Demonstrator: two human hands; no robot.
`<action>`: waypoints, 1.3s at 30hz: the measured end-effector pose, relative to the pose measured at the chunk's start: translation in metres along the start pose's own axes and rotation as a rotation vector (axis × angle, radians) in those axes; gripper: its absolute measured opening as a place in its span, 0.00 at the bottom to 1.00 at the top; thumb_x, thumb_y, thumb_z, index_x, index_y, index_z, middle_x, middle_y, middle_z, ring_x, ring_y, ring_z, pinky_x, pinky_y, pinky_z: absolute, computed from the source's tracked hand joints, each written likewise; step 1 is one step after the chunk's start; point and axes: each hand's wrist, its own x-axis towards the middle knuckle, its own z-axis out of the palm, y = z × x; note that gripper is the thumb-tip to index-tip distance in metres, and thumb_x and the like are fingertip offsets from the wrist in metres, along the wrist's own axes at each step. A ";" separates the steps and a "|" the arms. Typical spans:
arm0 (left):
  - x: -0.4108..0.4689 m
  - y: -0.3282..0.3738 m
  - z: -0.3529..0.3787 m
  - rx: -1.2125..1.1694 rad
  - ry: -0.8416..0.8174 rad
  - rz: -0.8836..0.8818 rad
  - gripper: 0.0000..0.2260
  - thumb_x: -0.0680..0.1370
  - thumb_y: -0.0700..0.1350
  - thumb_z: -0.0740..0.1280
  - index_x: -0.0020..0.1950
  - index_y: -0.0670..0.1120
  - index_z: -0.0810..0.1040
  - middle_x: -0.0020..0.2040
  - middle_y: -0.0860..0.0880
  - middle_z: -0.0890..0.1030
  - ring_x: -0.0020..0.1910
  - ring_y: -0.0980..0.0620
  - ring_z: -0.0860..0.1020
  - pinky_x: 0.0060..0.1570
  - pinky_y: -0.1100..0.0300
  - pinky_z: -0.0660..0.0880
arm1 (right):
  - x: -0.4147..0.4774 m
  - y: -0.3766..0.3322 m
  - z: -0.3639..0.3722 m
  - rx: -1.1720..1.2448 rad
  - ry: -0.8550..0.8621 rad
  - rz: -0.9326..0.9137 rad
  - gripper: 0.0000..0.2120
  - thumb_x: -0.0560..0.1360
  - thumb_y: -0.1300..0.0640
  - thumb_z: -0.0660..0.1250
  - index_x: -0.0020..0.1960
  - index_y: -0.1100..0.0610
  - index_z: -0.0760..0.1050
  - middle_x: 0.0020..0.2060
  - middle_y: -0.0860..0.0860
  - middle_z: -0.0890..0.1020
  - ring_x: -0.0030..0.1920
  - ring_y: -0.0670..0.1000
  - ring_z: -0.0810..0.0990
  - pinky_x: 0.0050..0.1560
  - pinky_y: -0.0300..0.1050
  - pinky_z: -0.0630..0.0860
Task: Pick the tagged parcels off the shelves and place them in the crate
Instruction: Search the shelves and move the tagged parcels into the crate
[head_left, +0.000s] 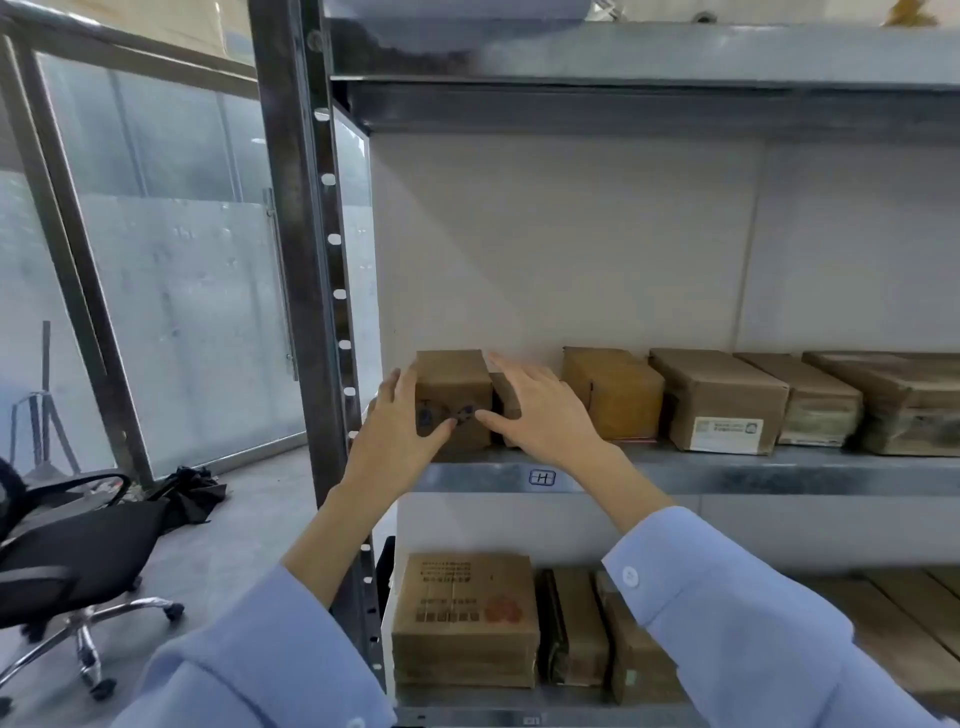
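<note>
Both hands are up at the box (457, 384). The left hand (400, 431) grasps its left front corner, fingers up the side and thumb across the printed face. The right hand (540, 410) is released, fingers straight along the box's right side and thumb reaching toward the front; whether it touches yet I cannot tell. The box stands upright on the shelf (727, 475), at the very left end of the row, so this looks like the start of a pick. Blue marks show on its face, too blurred to read as a tag. To do it well, I would close the right palm flat on the right face, squeeze evenly from both sides and draw the box straight forward before lifting. A lower carton (501, 387) sits tight against the box's right side, under the right fingers, and could drag along. The post (306, 260) stands just left of the box and leaves the left knuckles little room. The crate is out of view, so the carry must be planned blind. Right of the box runs a row of cartons (722, 400), one with a white label, and more cartons (465, 618) sit below it. Left of the box and nearer, a chair (78, 545) stands on the grey floor, then a black bundle (189, 493), then a glass wall (182, 286).
</note>
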 end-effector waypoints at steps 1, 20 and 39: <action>0.002 -0.001 0.002 -0.035 0.012 -0.006 0.38 0.76 0.59 0.68 0.79 0.51 0.53 0.76 0.46 0.63 0.69 0.45 0.70 0.65 0.49 0.72 | 0.004 0.001 0.003 0.021 0.008 -0.001 0.36 0.78 0.40 0.64 0.80 0.48 0.53 0.71 0.52 0.71 0.69 0.56 0.69 0.67 0.55 0.69; 0.009 0.002 0.003 -0.396 0.162 -0.055 0.29 0.74 0.47 0.74 0.72 0.49 0.66 0.69 0.47 0.72 0.64 0.49 0.73 0.62 0.59 0.70 | 0.018 0.003 0.020 0.275 0.061 -0.001 0.34 0.75 0.46 0.72 0.75 0.51 0.61 0.66 0.53 0.75 0.64 0.55 0.73 0.65 0.54 0.71; -0.015 0.057 -0.031 -0.553 0.193 0.023 0.36 0.72 0.39 0.76 0.74 0.50 0.60 0.69 0.52 0.71 0.63 0.56 0.72 0.61 0.59 0.73 | -0.027 -0.007 -0.046 0.494 0.118 0.015 0.41 0.76 0.58 0.72 0.79 0.43 0.50 0.67 0.52 0.72 0.57 0.52 0.78 0.62 0.55 0.77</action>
